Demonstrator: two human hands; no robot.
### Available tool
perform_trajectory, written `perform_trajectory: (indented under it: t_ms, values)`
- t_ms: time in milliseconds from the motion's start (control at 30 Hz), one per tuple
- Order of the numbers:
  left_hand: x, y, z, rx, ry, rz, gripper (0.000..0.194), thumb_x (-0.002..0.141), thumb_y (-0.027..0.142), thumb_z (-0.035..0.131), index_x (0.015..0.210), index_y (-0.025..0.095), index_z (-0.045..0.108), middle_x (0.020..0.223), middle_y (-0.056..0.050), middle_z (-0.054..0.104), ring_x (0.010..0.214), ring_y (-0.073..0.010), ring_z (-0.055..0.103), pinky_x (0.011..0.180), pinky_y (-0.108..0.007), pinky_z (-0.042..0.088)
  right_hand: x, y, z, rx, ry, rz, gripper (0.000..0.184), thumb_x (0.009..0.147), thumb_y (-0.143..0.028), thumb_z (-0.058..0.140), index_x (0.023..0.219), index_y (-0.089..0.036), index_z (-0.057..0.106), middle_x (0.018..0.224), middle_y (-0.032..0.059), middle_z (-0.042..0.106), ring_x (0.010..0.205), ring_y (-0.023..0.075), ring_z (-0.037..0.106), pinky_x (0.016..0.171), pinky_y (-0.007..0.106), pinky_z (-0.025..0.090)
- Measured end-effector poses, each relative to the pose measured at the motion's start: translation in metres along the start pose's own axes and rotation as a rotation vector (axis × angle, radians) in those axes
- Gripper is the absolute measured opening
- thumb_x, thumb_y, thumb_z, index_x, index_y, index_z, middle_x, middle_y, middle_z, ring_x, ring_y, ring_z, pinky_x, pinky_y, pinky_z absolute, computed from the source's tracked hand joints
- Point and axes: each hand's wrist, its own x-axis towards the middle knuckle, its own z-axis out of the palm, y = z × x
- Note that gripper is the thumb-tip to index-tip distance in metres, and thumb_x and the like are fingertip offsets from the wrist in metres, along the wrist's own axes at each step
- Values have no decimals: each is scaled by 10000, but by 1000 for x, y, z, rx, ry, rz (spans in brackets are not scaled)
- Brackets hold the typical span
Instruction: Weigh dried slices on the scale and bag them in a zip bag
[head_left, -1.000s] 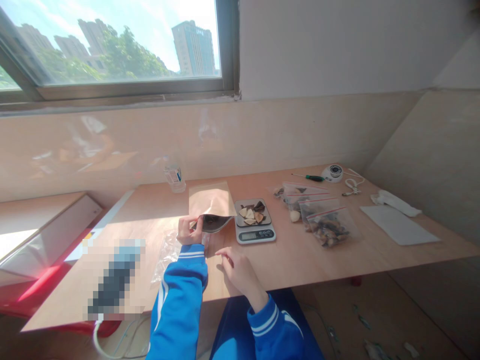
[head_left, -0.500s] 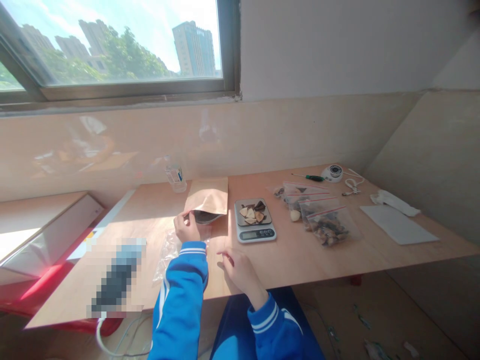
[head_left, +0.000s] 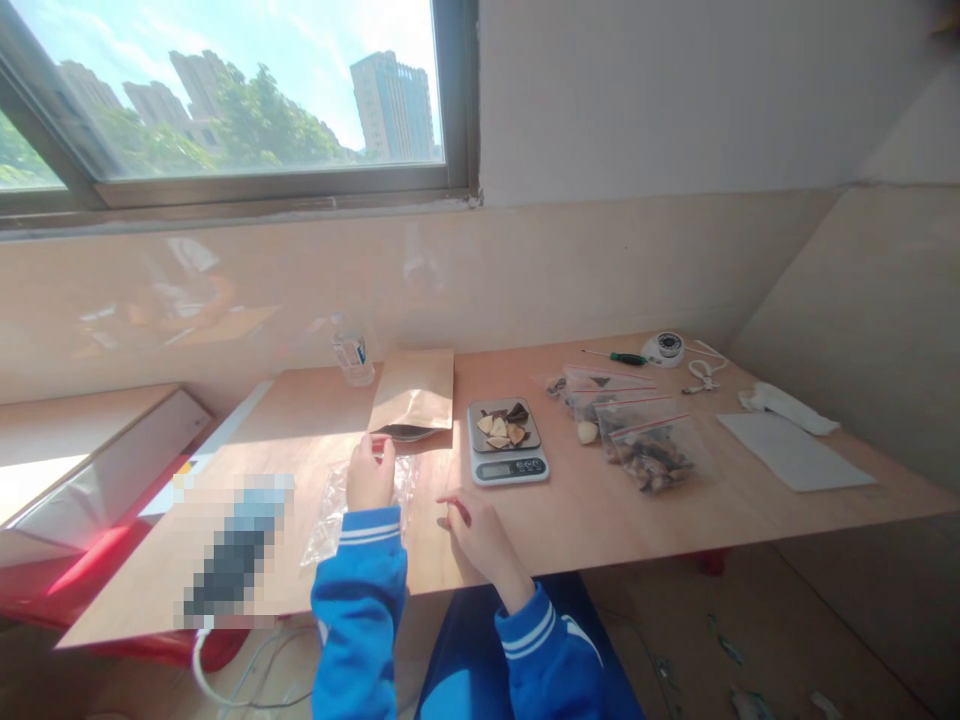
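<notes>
My left hand [head_left: 371, 472] is over a clear plastic bag [head_left: 322, 520], just in front of the mouth of a brown kraft paper pouch [head_left: 416, 390]. Its fingers are loosely bent and apart, with nothing seen in them. The pouch lies flat, its dark mouth slightly parted toward me. Near the table's front edge rests my right hand [head_left: 480, 535], fingers half curled with a gap between them, holding nothing visible. Beyond it stands a white kitchen scale [head_left: 510, 468] with pale and dark dried slices [head_left: 504, 428] on its plate. The scale's digits are too small to read.
Right of the scale lie several zip bags [head_left: 652, 455] of dried pieces. Farther back are a green screwdriver [head_left: 626, 358], a white dome camera [head_left: 667, 348] and a white sheet [head_left: 795, 452]. A plastic bottle [head_left: 354, 358] and a blurred-out dark object [head_left: 236, 550] with a cable are left.
My left hand has let go of the pouch's mouth and drawn back a little toward me. The pouch's opening has narrowed. My right hand has hardly moved.
</notes>
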Motion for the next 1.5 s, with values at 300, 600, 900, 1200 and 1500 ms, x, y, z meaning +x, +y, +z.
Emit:
perform_trajectory:
  t_ms: [300,600,900,1200,1500]
  values:
    - [-80,-33,-4,247,48,120,297,722,437,634,580,224,483,597,-36,462,550,-197,452,576,-363,394,-1,-3,-2,50,3,27,293,840,-147,404,935,-198,676,843,35,656,739,147,643,663,266,565]
    - [-82,19,-1,17,-102,107,330,819,348,512,536,238,383,501,1,415,489,-164,399,524,-299,321,-8,-5,-6,27,3,60,248,880,-215,434,997,-200,652,824,23,661,659,138,614,607,246,500]
    - [-102,66,9,-383,-113,-3,310,866,427,429,629,228,416,552,31,471,555,-140,517,559,-270,428,-5,-5,-32,155,174,172,199,826,-389,532,771,-204,580,647,-9,612,558,142,557,529,246,438]
    - [-93,85,-10,-514,105,-116,258,818,326,475,597,219,396,514,46,466,521,-114,497,579,-254,426,-6,-12,-68,157,202,34,300,893,-454,459,767,-205,569,735,13,619,711,156,583,691,281,474]
    - [-77,108,0,-666,-113,-307,325,753,440,557,573,198,433,503,42,470,509,-110,484,525,-236,417,35,11,-78,-490,595,-55,411,894,-452,443,1124,-126,539,1145,182,555,1127,292,473,974,476,388]
